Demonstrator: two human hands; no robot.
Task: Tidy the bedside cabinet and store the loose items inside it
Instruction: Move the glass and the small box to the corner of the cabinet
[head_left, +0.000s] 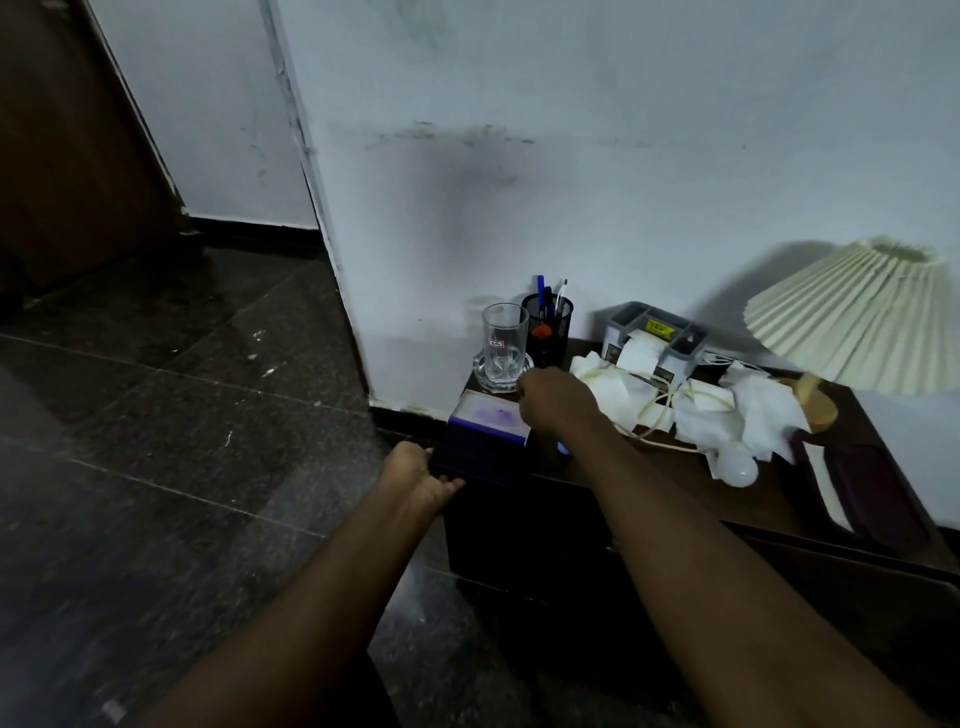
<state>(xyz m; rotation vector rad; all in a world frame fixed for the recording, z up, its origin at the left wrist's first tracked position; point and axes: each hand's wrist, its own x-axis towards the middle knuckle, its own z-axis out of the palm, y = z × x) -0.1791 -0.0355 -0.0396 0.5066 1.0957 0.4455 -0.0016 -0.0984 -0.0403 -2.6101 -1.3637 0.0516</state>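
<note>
Your left hand (415, 470) grips the purple box (488, 428), fingers curled round its side; right hand (553, 400) fingers hidden, can't tell.

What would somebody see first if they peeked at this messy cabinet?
Probably the two hands at the front left corner of the cabinet: the left hand grips the purple and white box, and the right hand reaches over the box's far side. Next come the heap of crumpled white tissues in the middle of the top and the big pleated lampshade, tilted, at the right.
</note>
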